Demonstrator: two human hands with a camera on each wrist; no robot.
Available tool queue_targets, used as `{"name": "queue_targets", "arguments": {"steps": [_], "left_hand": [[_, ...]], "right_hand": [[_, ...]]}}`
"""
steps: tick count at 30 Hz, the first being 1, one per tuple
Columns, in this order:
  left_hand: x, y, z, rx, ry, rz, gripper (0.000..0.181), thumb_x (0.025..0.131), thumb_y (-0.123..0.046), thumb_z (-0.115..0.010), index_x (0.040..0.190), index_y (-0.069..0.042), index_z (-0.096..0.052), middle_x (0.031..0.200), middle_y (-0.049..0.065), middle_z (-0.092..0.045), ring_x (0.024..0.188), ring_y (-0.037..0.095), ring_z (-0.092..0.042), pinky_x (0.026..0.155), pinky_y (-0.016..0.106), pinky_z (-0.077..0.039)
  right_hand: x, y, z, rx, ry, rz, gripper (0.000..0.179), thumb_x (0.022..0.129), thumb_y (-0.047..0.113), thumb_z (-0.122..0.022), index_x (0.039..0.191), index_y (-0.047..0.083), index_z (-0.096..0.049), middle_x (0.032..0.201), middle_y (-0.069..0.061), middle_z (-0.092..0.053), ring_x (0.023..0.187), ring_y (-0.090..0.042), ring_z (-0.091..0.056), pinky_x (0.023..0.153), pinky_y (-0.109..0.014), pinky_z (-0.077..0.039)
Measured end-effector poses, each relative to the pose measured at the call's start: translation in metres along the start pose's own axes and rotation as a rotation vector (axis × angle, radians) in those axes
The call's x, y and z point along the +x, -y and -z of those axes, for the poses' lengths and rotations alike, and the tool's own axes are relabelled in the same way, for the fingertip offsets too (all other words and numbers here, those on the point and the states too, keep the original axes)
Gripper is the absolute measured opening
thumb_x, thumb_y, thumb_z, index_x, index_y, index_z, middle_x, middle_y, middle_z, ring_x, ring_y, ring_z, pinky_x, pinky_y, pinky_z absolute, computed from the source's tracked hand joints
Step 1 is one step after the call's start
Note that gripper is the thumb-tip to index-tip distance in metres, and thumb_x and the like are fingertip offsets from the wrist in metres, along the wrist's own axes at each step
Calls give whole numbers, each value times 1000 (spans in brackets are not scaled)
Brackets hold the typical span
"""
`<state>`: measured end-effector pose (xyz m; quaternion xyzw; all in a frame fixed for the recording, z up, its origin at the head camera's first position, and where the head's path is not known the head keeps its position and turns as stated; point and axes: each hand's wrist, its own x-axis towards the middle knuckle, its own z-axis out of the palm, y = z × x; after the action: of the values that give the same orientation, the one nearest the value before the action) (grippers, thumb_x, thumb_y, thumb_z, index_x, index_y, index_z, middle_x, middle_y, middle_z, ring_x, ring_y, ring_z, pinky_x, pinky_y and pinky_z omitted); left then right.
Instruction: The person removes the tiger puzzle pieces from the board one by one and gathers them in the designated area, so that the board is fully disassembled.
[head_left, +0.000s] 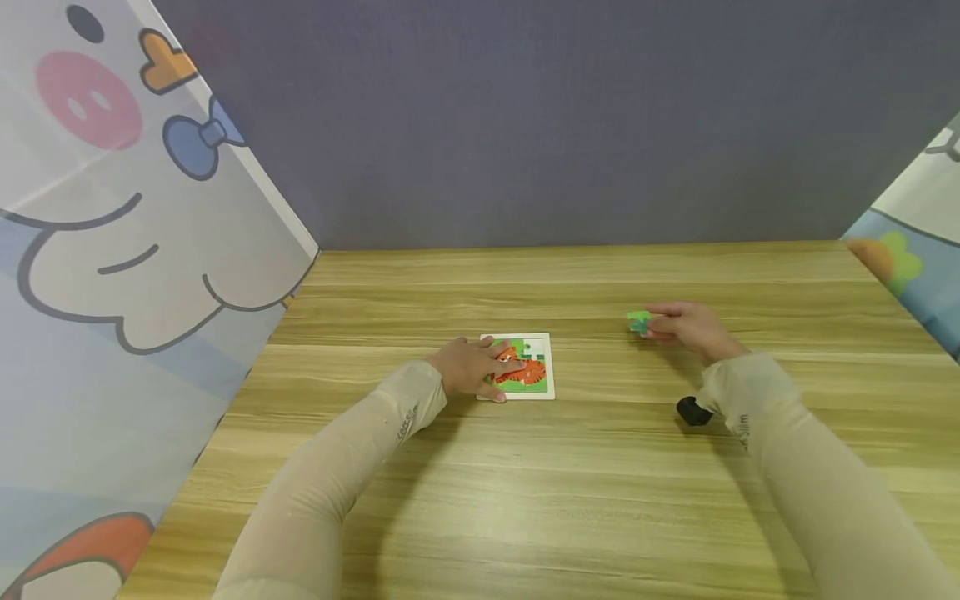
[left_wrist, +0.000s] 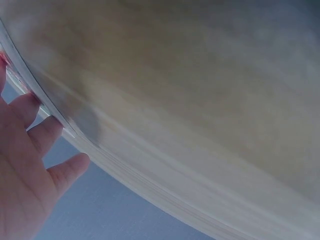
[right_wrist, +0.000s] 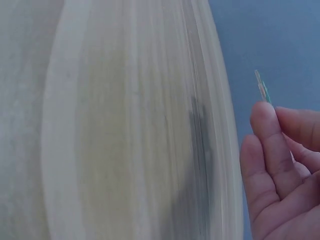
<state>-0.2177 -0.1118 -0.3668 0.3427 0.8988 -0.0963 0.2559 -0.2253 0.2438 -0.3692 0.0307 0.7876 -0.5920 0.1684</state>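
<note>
A small jigsaw puzzle [head_left: 551, 367] in a white frame lies on the table, showing an orange tiger on green. Its upper right part has a pale gap with no piece in it. My left hand [head_left: 468, 367] rests on the puzzle's left side with fingers spread and straight; in the left wrist view the fingers [left_wrist: 45, 135] reach over the frame's edge. Off to the right, my right hand [head_left: 693, 327] pinches a green puzzle piece [head_left: 638, 322] above the table. The right wrist view shows that piece [right_wrist: 263, 87] edge-on at the fingertips.
The wood-grain table [head_left: 570, 500] runs back to a grey panel [head_left: 562, 125]. A black object [head_left: 693, 411] shows beside the right wrist. Cartoon-printed cloth [head_left: 150, 250] stands along the left side, with more printed cloth [head_left: 911, 258] on the right.
</note>
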Motion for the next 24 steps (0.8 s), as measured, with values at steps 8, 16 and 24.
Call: {"name": "queue_targets", "arguments": {"steps": [8,16,24], "left_hand": [[0,0,0,-3,-1,3,72,99,-59,-50,162,-38,-23,172,1,-8,160,31,-12,126,59,-21],[1,1,-1,3,3,4,72,99,-61,-49,162,-38,-22,173,1,-7,160,30,-11,126,58,-21],[1,0,-2,18,-3,1,73,99,-61,-48,163,-38,-22,173,1,-8,160,29,-12,126,58,-22]], "right_hand": [[-2,-6,7,116,-13,-25,60,105,0,-47,156,-12,-19,76,25,-68,70,10,-68,72,-12,-57],[-4,-8,10,132,-34,-72,60,104,-1,-46,155,-15,-17,71,20,-69,66,8,-68,68,-12,-57],[-4,-9,11,36,-51,-132,57,104,0,-47,153,-17,-24,68,18,-67,64,8,-66,66,-13,-57]]}}
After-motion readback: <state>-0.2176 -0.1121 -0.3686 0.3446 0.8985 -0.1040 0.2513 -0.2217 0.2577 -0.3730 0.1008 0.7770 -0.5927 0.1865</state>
